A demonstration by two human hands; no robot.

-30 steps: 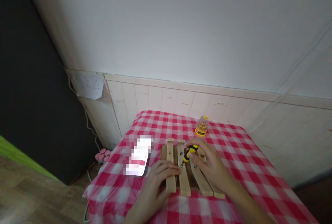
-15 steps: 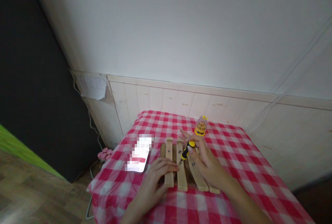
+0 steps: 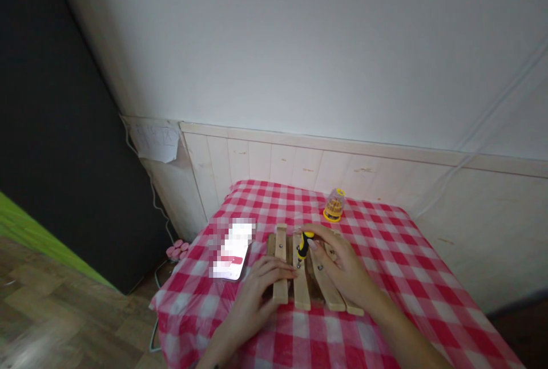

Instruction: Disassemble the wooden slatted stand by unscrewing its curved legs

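Observation:
Several pale wooden slats [image 3: 301, 292] lie side by side across a darker wooden base [image 3: 269, 246], with small metal screws in them. My left hand [image 3: 263, 280] grips this slatted piece from the left, its fingers curving over the leftmost slat [image 3: 281, 292] and its fingertips reaching the second one. In my right hand [image 3: 338, 258] is a black and yellow screwdriver [image 3: 303, 245], tilted, with its tip at a screw on the second slat. My right hand partly hides the slats on the right.
A lit phone [image 3: 233, 252] lies to the left on the red and white checked tablecloth [image 3: 385, 255]. Behind my right hand stands a clear case of screwdriver bits [image 3: 334, 206] with a yellow base. The panelled wall [image 3: 295, 161] borders the table's far edge.
The screwdriver has turned more upright, its tip staying at the second slat's screw. My right fingers have curled in around the handle. My left hand keeps its place; the view has shifted slightly.

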